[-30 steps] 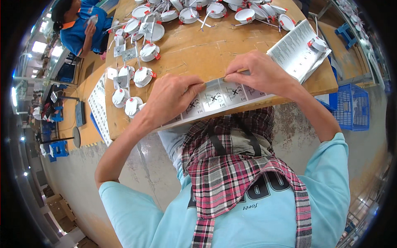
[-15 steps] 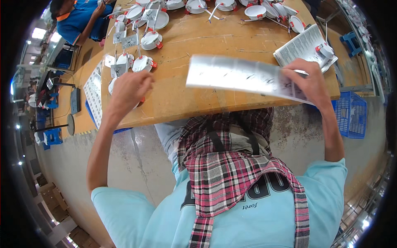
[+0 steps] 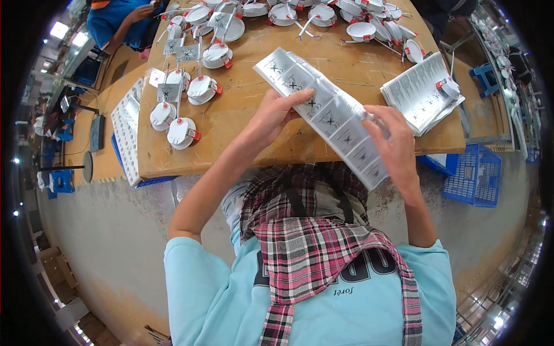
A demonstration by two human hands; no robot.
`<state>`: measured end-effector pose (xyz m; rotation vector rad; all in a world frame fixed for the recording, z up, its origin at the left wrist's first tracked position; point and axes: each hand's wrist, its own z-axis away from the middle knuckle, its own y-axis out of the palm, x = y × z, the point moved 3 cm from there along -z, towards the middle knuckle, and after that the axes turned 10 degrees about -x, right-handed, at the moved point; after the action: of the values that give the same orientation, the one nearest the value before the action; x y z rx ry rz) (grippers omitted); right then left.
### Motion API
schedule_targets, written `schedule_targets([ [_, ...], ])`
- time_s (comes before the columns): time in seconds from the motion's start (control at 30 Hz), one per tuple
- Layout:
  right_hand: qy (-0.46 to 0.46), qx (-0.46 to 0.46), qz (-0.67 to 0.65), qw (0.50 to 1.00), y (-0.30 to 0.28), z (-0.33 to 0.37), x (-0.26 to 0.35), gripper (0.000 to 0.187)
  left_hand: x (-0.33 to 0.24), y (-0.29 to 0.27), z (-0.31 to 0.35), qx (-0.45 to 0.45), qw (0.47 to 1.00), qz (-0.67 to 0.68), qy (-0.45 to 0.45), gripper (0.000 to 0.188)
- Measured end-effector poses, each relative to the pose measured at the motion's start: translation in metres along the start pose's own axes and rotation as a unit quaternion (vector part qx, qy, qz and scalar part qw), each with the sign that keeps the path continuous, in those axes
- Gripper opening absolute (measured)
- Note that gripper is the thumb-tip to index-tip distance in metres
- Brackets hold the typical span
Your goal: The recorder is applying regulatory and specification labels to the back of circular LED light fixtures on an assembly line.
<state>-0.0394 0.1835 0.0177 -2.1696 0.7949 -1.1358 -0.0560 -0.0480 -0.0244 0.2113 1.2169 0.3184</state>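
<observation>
A silvery strip of square stickers [image 3: 339, 128], printed with crossed symbols, is held at a slant over the table's near edge. My left hand [image 3: 274, 115] pinches its upper left part, thumb on top. My right hand [image 3: 395, 144] is closed around the right side of the strip, which looks slightly curled there. To the left of my hands stand white round downlights with red clips, such as the nearest downlight [image 3: 182, 134]. Silvery tags like this tag [image 3: 168, 92] hang on several of their cables. Right of my hands lies a stack of printed sheets [image 3: 410, 86], with a white lamp part [image 3: 448, 88] on it.
More downlights [image 3: 360, 32] crowd the far side of the wooden table [image 3: 231, 135]. A white perforated board [image 3: 125, 115] leans along its left edge. Blue crates [image 3: 482, 173] stand on the floor at the right. A person in blue [image 3: 109, 23] is at the upper left.
My left hand has moved right and taken hold of the sticker strip. My right hand has moved left and lower. The strip has turned from nearly level to a steep slant, its printed squares now showing.
</observation>
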Motion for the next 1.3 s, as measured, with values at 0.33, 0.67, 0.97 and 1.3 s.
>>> schedule_targets([
  [0.33,0.292,0.178,-0.406,0.847,0.038,-0.020,-0.032,0.048,0.009,-0.009,-0.018,0.049,0.997,-0.056,-0.023,0.035],
  [0.67,0.211,0.003,-0.230,0.950,0.032,-0.019,-0.035,0.048,0.006,-0.010,-0.045,0.002,0.994,-0.110,0.003,0.029],
  [0.97,0.172,0.036,0.004,0.984,0.021,-0.023,-0.056,0.043,-0.044,-0.020,-0.081,-0.158,0.853,-0.363,0.340,0.026],
  [1.3,0.020,-0.042,0.072,0.996,-0.011,-0.032,-0.014,0.037,-0.131,-0.047,-0.079,-0.301,0.592,-0.527,0.530,0.016],
])
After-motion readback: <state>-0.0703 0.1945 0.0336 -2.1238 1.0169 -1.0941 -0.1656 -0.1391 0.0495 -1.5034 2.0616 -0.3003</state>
